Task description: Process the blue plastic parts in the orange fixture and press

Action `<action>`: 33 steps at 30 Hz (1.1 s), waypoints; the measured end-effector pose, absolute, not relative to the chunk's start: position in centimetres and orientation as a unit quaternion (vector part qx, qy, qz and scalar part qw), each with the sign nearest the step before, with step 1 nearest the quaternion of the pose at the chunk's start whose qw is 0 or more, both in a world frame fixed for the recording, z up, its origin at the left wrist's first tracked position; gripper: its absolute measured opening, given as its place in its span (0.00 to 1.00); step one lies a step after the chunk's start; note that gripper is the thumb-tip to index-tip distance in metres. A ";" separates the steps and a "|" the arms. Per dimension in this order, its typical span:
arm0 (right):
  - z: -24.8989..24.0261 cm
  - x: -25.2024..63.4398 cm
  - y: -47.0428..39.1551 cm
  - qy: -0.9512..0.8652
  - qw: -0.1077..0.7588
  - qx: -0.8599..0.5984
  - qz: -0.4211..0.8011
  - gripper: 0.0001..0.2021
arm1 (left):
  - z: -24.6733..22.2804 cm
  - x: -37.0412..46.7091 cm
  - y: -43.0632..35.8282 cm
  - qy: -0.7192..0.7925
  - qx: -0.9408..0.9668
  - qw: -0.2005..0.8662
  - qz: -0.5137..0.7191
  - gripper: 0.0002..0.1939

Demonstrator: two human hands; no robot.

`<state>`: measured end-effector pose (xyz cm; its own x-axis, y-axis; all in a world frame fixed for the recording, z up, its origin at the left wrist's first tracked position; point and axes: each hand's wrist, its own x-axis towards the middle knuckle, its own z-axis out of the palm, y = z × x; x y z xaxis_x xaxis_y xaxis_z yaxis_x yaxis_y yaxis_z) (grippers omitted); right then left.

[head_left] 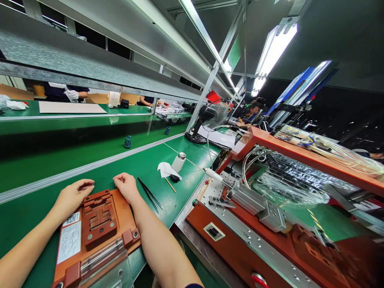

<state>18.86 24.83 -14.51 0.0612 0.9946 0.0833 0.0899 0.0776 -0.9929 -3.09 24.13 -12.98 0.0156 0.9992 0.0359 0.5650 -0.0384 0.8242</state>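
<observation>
An orange-brown fixture block (122, 214) lies on the green bench in front of me, with a raised, stepped insert (100, 218) in its middle and a clear cover at its near end. My left hand (73, 199) is at its far left corner, fingers curled in toward the thumb. At the far right corner, my right hand (127, 187) has thumb and forefinger drawn together. Whatever either hand's fingertips may hold is too small or hidden to make out. Black tweezers (150, 195) lie just right of my right hand.
Beyond the tweezers are a white bottle (179, 163), a white tissue (165, 169), a black cap (174, 178) and a small wooden stick (171, 185). A press machine (240, 240) flanks the bench on the right. Farther back stands a black fan (207, 120); people sit at benches beyond.
</observation>
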 end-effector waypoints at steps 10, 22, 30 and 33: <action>-14.4 18.8 24.8 -0.524 0.508 -0.521 0.442 0.06 | -12.8 -3.0 24.0 0.611 0.631 0.325 0.350 0.25; -14.9 18.7 25.5 -0.539 0.503 -0.526 0.425 0.07 | -12.6 -2.7 23.8 0.586 0.621 0.318 0.413 0.23; -15.3 18.3 26.3 -0.552 0.504 -0.518 0.416 0.07 | -12.5 -3.1 22.7 0.601 0.597 0.265 0.459 0.24; -15.2 18.0 26.7 -0.549 0.503 -0.523 0.414 0.08 | -12.5 -3.3 22.5 0.611 0.586 0.246 0.472 0.24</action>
<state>17.96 26.67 -15.25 0.0540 0.9914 0.1188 0.1573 0.1091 -0.9815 -3.35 22.50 -12.54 -0.1918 0.9483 0.2527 0.4833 -0.1328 0.8653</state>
